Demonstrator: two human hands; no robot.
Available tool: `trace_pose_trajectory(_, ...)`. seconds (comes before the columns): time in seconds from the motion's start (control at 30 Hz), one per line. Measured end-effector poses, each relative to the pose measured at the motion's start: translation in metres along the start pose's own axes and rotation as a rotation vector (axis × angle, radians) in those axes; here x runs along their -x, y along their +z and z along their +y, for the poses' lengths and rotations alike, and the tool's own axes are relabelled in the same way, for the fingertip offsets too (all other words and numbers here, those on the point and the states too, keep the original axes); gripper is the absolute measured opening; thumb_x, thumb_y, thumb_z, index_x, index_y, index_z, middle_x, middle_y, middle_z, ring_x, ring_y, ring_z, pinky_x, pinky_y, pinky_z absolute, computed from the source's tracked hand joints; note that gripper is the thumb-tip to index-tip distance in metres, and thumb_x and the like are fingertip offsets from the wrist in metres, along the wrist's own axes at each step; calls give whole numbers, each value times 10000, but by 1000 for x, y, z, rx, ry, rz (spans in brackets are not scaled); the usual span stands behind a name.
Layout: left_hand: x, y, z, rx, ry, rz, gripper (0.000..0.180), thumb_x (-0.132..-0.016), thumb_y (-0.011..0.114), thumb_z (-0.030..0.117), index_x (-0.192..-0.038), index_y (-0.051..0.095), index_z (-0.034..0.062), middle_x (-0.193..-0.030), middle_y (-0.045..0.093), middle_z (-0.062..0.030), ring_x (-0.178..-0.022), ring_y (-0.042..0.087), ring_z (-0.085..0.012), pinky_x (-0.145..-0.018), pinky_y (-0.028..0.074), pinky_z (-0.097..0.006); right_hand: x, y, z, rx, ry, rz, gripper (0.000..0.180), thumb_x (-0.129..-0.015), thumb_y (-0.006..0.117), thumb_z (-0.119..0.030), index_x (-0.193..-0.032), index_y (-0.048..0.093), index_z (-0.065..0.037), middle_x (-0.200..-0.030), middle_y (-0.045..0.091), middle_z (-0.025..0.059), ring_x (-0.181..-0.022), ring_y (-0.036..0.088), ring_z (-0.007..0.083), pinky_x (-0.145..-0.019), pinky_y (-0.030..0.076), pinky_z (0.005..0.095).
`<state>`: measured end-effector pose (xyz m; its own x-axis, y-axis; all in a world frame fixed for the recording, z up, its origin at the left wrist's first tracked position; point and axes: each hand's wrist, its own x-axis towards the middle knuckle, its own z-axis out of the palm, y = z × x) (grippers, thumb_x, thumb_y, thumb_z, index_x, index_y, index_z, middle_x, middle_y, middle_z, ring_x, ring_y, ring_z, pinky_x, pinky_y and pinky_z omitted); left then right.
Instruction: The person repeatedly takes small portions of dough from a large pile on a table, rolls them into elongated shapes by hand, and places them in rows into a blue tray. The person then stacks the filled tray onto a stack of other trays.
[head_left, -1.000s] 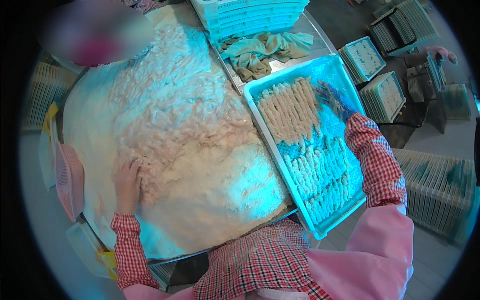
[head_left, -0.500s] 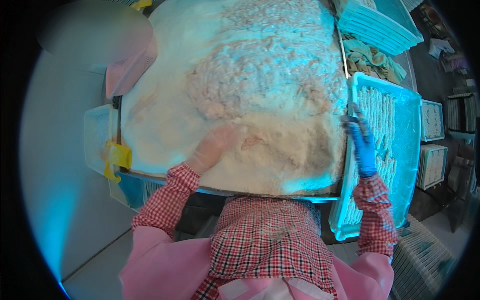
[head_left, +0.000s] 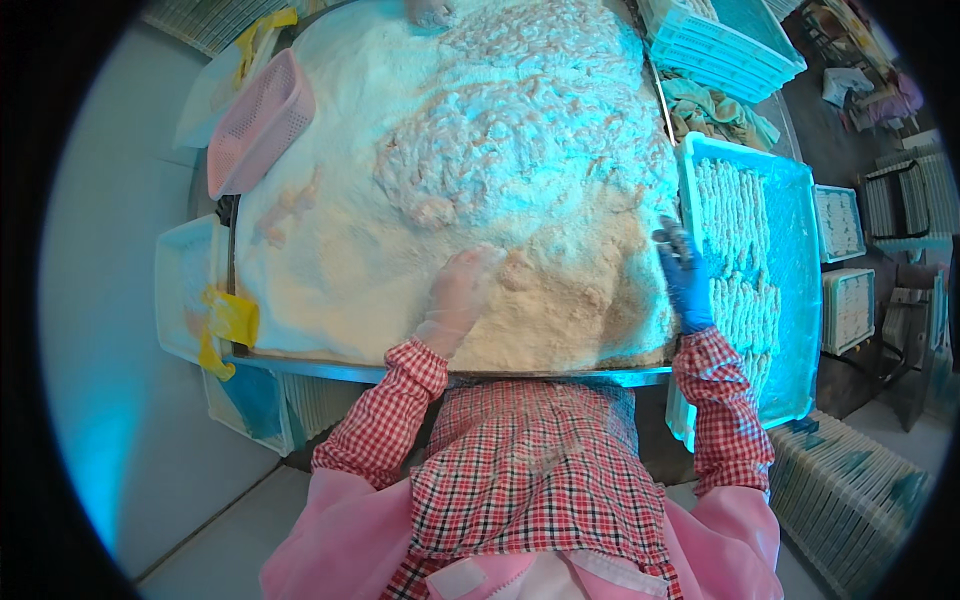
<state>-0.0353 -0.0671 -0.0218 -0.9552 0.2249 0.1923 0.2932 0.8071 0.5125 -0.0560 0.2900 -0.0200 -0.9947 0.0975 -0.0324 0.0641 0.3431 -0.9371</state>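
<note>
Crumb-heaped table (head_left: 300,350) fills my view now, tray (head_left: 800,300) swung to 3 o'clock. My left hand (head_left: 458,295) presses spread into crumbs (head_left: 520,180); right hand (head_left: 685,275) has left the tray, grip unclear.

- A pink perforated basket (head_left: 258,135) lies tilted on the table's far left edge, partly over the rim.
- A white tub (head_left: 185,290) hangs just off the table's left edge, with a yellow strip (head_left: 228,320) draped at its near corner.
- A stack of pale blue slatted crates (head_left: 725,45) stands at the table's far right corner.
- Crumpled greenish cloths (head_left: 715,112) lie just beside those crates, toward the near side.
- Two small white trays (head_left: 840,222) sit on the floor, well off the table's right edge.
- A ribbed white crate (head_left: 850,495) rests on the floor beyond the table's near right corner.
</note>
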Motion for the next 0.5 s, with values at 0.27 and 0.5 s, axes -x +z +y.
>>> trace_pose_trajectory(0.27, -18, 17, 30, 434, -388, -146, 205, -846, 614, 164, -1014, 659, 56, -979, 633, -111, -821, 612, -210, -748, 492, -316, -7, 44, 7, 389, -125, -20, 264, -811, 710, -103, -1074, 685, -100, -1035, 669, 119, -913, 646, 256, -798, 511, 350)
trace_pose_trajectory(0.5, -44, -14, 1, 273, -451, -230, 255, -827, 646, 198, -1051, 661, 77, -1012, 616, -95, -829, 593, -207, -753, 493, -338, 1, 25, -3, 147, -84, 143, 240, -861, 655, -97, -1100, 676, -90, -1004, 685, 104, -900, 654, 219, -791, 514, 332)
